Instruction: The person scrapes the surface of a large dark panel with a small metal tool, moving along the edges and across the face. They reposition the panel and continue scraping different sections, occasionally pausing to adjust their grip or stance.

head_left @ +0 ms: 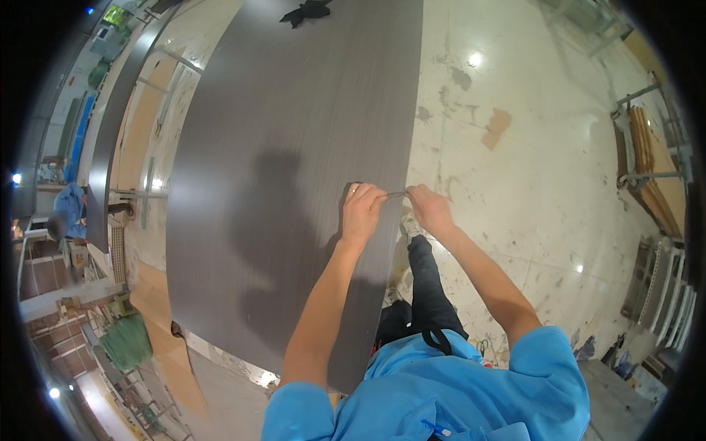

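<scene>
My left hand (361,212) is closed over the right edge of a large dark grey wood-grain panel (294,95), pinching a short, thin, dark strip (396,195). On the other end of the strip are the closed fingers of my right hand (431,209), just past the panel's edge. Stretched between both hands, the strip is too small to tell its exact kind. At the panel's far end lies a crumpled black cloth-like piece (306,12).
A long dark panel (110,140) rests on a frame at the left, with a person in blue (70,209) beside it. A green bundle (126,342) lies lower left. Brown boards (651,165) lean on a rack (640,176) at right. The pale floor (515,198) is stained.
</scene>
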Demonstrator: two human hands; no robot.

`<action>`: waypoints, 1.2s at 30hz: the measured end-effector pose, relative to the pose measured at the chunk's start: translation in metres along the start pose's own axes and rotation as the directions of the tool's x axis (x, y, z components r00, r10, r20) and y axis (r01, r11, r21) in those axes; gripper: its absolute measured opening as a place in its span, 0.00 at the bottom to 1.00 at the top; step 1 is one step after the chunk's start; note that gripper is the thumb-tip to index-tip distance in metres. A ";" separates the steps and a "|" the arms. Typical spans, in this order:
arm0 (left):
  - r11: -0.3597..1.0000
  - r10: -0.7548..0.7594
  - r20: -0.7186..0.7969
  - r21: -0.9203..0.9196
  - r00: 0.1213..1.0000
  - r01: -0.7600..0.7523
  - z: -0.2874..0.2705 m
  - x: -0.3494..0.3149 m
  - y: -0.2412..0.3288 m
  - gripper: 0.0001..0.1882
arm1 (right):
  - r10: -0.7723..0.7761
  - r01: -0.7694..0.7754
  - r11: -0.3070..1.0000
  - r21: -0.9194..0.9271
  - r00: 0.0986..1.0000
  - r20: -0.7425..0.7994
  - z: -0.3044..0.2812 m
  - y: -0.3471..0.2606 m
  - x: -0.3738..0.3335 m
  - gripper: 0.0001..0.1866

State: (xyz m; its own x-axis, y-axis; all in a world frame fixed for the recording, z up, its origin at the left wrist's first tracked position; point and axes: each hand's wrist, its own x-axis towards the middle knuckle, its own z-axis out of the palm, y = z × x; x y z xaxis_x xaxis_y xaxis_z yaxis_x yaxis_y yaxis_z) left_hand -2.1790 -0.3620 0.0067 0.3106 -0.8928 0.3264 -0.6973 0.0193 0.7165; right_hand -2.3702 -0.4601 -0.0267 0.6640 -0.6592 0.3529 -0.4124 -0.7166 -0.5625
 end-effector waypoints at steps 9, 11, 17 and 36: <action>0.998 -0.054 0.042 0.045 0.998 0.052 -0.032 -0.117 0.016 0.04 | 0.029 -0.033 0.999 0.025 0.990 0.136 0.007 -0.066 -0.093 0.11; 0.996 -0.074 0.050 0.048 0.996 0.072 -0.040 -0.140 0.021 0.04 | 0.003 -0.014 0.997 0.071 0.988 0.153 0.005 -0.080 -0.110 0.12; 0.996 -0.081 0.169 0.061 0.982 0.072 -0.060 -0.141 0.033 0.04 | -0.111 0.079 0.990 0.117 0.948 0.298 -0.008 -0.082 -0.113 0.06; 0.997 0.020 0.038 0.070 0.999 -0.023 0.032 0.089 -0.015 0.03 | 0.041 -0.041 0.999 -0.005 0.999 0.018 -0.009 0.063 0.071 0.06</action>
State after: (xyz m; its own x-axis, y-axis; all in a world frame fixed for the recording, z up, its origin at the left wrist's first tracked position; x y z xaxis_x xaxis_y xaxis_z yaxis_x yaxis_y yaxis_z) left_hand -2.1613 -0.4565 0.0053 0.2717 -0.9085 0.3174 -0.7476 0.0085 0.6641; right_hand -2.3549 -0.5540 -0.0303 0.6576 -0.6840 0.3156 -0.4428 -0.6899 -0.5727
